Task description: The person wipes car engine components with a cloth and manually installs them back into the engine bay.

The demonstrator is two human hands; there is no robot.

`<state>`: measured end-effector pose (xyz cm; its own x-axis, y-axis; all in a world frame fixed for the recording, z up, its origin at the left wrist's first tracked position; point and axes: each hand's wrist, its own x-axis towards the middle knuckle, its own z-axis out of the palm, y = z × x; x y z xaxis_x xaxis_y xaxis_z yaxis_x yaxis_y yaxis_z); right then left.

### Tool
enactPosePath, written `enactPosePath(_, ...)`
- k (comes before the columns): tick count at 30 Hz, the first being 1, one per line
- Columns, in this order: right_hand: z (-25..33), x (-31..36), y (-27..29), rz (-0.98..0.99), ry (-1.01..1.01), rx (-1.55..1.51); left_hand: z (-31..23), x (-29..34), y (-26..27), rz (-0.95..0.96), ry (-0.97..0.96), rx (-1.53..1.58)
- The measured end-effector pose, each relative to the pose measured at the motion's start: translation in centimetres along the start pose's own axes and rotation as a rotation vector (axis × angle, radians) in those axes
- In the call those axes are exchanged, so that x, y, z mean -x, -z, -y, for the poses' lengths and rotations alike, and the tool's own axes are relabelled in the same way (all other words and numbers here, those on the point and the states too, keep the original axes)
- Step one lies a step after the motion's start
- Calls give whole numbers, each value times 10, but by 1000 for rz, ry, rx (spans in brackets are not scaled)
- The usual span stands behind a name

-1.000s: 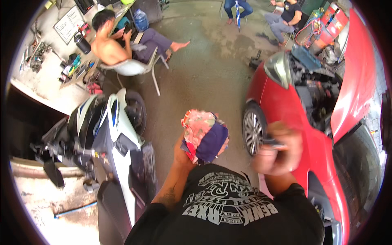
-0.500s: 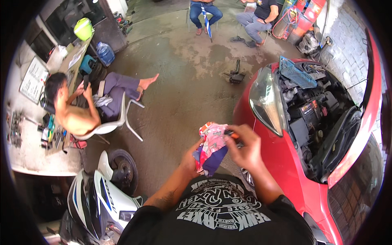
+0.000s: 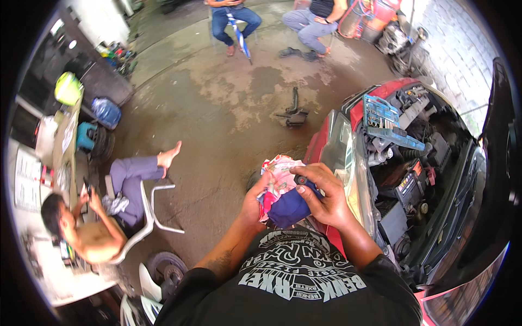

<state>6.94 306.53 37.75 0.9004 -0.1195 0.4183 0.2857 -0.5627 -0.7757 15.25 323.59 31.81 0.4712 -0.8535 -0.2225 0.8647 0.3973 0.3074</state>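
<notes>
My left hand is closed round a bunched cloth rag, pink patterned at the top with dark blue and red below. In my right hand, thumb and fingers pinch a small black cylindrical part with a reddish spot at its end. This part lies against the rag's right side, in front of my chest; its exact kind is too small to make out. To the right of my hands is a red car's open engine bay, with a blue socket-set case lying open across its front.
A raised hood borders the bay. A black object with an upright post stands on the floor ahead. At left, a person sits on a white chair near a motorcycle wheel. Two more people sit at the far side.
The view has swung right toward the car. My right hand has turned the black part so its end shows, and more dark blue cloth now faces up.
</notes>
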Motion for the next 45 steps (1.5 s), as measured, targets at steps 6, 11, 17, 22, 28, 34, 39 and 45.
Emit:
enactPosePath(6,15,-103,58,-220,144,511,-79,-139,11,-39,254,80)
enactPosePath(11,-85,-157,14,-295,-178,442,-111,-221,43,83,422,-132)
enactPosePath(17,-71,-184,43,-210,-100,780,-143,-271,-8,97,480,-108)
enactPosePath(22,-56,-169,72,-694,283,546,-122,-292,-26,155,609,-71)
enactPosePath(28,-84,-159,77,-523,-132,626,-112,-310,-37,266,672,-8)
enactPosePath(34,-93,-146,91,-475,-40,845,-93,-307,-62,218,549,-197)
enactPosePath(39,-80,-121,78,-952,561,396,-86,-311,-58,90,701,-80)
enactPosePath(45,-69,-140,95,-772,133,431,-79,-303,-50,7,670,-134)
